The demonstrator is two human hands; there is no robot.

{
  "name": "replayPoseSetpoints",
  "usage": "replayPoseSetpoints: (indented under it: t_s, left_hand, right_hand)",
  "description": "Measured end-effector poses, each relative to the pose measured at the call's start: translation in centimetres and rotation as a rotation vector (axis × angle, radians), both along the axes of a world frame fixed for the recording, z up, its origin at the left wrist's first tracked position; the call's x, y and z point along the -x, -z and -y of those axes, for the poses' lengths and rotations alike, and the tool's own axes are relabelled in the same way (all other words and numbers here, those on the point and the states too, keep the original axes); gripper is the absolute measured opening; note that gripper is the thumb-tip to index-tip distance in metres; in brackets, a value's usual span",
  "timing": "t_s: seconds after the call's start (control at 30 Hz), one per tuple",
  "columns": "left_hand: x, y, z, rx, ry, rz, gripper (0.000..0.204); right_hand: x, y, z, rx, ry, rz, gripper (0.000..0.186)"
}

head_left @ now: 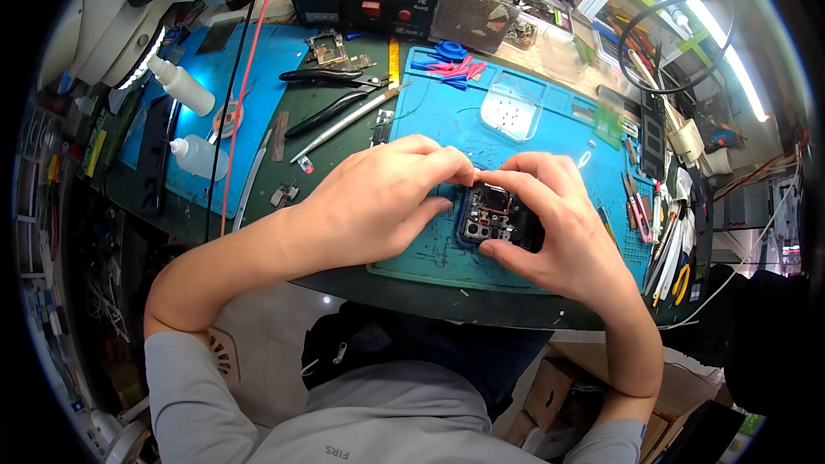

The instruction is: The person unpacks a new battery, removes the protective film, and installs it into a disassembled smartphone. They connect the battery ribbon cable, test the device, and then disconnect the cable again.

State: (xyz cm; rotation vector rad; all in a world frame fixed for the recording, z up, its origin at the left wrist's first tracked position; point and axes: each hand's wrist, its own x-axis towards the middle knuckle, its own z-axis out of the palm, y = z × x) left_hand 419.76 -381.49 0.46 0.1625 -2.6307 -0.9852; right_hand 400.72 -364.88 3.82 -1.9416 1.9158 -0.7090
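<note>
An opened phone (488, 222) with a dark blue frame lies on the blue work mat (412, 259), its black inner parts and round camera modules exposed. My right hand (554, 219) grips it, thumb at the near edge and fingers over the far edge and right side. Part of the phone is hidden under that palm. My left hand (387, 198) reaches in from the left. Its index fingertip touches the phone's far left corner beside my right fingers, while its thumb stays apart from the index finger. I see nothing held between them.
A clear plastic tray (513, 109) with tiny parts sits beyond the phone, near pink and blue clips (451, 69). Black-handled pliers (326, 112) and a silver pen-like tool (344, 123) lie left. White bottles (202, 157) stand farther left; tweezers (638, 206) and knives line the right.
</note>
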Motion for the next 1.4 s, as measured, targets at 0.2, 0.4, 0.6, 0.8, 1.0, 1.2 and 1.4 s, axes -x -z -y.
replayPoseSetpoints:
  t_s: [0.2,0.4,0.6,0.8,1.0,1.2,1.4]
  left_hand:
    - [0.3,0.0,0.1,0.014,-0.005,0.016,0.039]
    - [0.2,-0.2,-0.8,0.075,-0.047,0.012,0.042]
    - [0.2,0.0,-0.6,0.062,-0.020,0.001,0.046]
    - [-0.1,0.5,0.6,-0.017,0.063,0.003,0.050]
    - [-0.3,0.5,-0.3,0.034,0.018,-0.014,0.053]
    - [0.3,0.7,-1.7,0.103,-0.052,-0.070,0.053]
    - [0.4,0.9,-1.8,0.107,-0.049,-0.098,0.057]
  right_hand:
    - [0.0,-0.2,-0.2,-0.031,-0.014,-0.025,0.043]
    - [-0.2,0.0,-0.3,-0.011,-0.012,-0.033,0.039]
    - [-0.1,0.3,-0.7,0.050,-0.036,-0.112,0.033]
    - [-0.1,0.3,-0.5,0.066,-0.047,-0.139,0.033]
    - [-0.2,0.7,-0.7,0.071,-0.029,-0.123,0.034]
    - [-0.2,1.3,-0.8,0.077,-0.025,-0.085,0.037]
    - [-0.2,1.4,-1.1,0.104,-0.037,-0.102,0.036]
